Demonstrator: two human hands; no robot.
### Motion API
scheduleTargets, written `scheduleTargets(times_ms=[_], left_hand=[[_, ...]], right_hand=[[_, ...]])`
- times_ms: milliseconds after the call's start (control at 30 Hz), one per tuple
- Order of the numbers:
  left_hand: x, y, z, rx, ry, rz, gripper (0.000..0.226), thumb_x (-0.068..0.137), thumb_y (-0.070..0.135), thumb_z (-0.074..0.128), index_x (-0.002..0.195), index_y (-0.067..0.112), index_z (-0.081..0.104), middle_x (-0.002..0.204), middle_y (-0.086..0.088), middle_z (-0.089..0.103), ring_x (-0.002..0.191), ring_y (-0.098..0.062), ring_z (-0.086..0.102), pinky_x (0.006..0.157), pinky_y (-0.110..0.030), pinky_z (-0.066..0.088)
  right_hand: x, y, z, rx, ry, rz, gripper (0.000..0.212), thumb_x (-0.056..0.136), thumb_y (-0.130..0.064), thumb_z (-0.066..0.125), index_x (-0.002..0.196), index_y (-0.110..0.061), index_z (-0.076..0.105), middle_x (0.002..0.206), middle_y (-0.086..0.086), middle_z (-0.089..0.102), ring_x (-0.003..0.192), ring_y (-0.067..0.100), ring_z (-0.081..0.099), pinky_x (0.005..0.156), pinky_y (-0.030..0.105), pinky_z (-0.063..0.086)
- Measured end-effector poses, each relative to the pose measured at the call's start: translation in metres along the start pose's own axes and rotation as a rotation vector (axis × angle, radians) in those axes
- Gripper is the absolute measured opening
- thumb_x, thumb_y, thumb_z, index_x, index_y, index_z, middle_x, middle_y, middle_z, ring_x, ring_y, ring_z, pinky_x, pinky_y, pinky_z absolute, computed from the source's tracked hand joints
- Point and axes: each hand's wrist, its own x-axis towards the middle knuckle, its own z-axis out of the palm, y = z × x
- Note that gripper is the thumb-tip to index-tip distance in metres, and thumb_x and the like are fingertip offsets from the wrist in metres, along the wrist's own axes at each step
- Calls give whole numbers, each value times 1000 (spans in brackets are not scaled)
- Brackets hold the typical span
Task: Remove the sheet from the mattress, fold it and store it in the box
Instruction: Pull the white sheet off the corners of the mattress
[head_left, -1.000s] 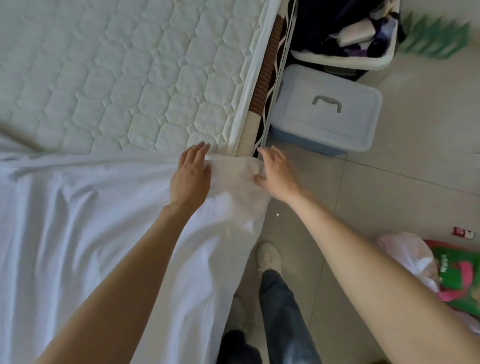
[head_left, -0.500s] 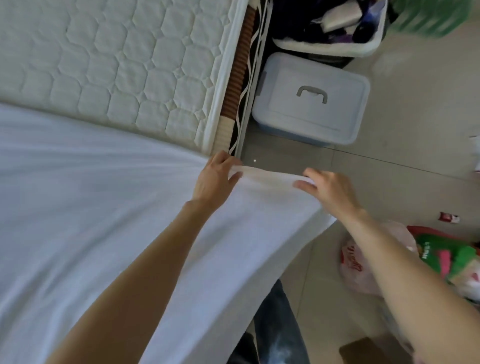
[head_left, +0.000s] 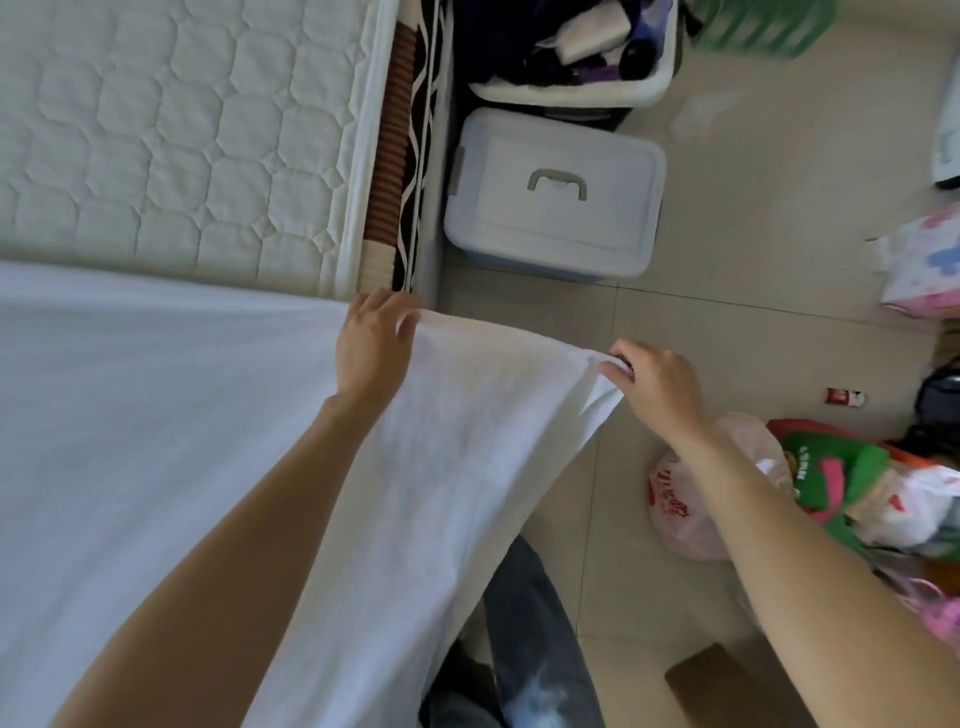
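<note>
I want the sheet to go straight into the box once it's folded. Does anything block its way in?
Yes: the box beside the bed still has its lid shut, handle on top. The floor between it and the sheet, held by the left hand and right hand, looks bare.

Mattress (head_left: 171, 135) fills the far left; sheet (head_left: 156, 441) covers its near part and hangs off the right edge over the floor (head_left: 753, 260). Left hand (head_left: 371, 348) at the sheet's far edge by the mattress corner, right hand (head_left: 657, 387) at the sheet's corner out over the floor. Box (head_left: 556, 192) on the floor just right of the bed, basket (head_left: 571, 49) behind it. Bags (head_left: 857, 488) on the floor at the right.
</note>
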Motion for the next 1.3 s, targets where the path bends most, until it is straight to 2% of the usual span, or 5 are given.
scheduleTargets(times_ms=[133,433,767,1000,1300], left_hand=[[-14,14,14,-21,-192,34,39,83,2,59,121,9,57,124,-11,55,119,-29,44,100,-37,38],[-24,-2,3,125,-186,11,34,94,6,43,124,13,58,130,-6,53,115,-28,48,82,-42,49],[-26,23,21,-94,-549,218,39,92,6,52,129,16,54,139,-4,47,129,-22,39,104,-25,26],[-132,-13,-38,-4,-187,-168,33,89,17,57,122,18,57,121,-3,60,115,-25,49,90,-37,43],[-379,-118,-103,132,-369,-416,45,79,39,68,120,23,58,124,-2,55,117,-25,45,87,-37,43]], right_hand=[[-6,-5,7,29,92,36,7,85,-11,64,80,-6,64,74,9,65,59,32,57,53,25,30],[-14,1,-3,14,217,73,13,80,5,58,79,-5,65,69,9,65,67,31,54,56,28,34],[-11,-14,-10,85,123,-10,25,86,2,53,108,-5,64,99,14,68,91,33,59,76,35,44],[-65,-122,19,174,-56,-316,23,86,-5,56,108,-7,64,101,9,67,96,30,58,82,41,46],[-223,-254,102,228,-165,-498,25,84,-8,59,109,-9,64,105,9,66,102,30,55,88,42,43]])
